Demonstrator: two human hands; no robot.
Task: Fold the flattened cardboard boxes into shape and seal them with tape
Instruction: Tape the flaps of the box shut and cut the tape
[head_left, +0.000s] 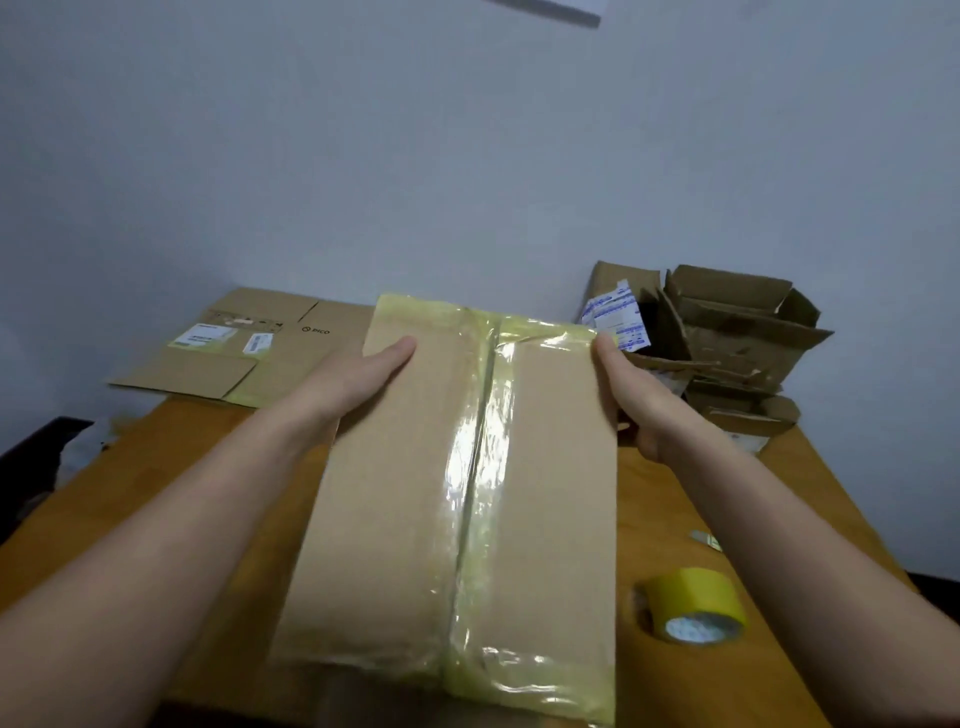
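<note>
A folded cardboard box (395, 483) fills the middle of the view, its top seam covered by a glossy yellow strip of tape that runs toward me. My left hand (363, 374) lies against the box's left side with its thumb on the top face. My right hand (634, 395) holds the right edge, thumb on top, fingers hidden behind the side. A roll of yellow tape (693, 605) lies on the wooden table (670, 504) to the right of the box.
A flattened cardboard box (249, 348) with labels lies at the back left, overhanging the table edge. A heap of torn, opened boxes (727, 343) stands at the back right by the wall. A small metal object (706, 540) lies near the right edge.
</note>
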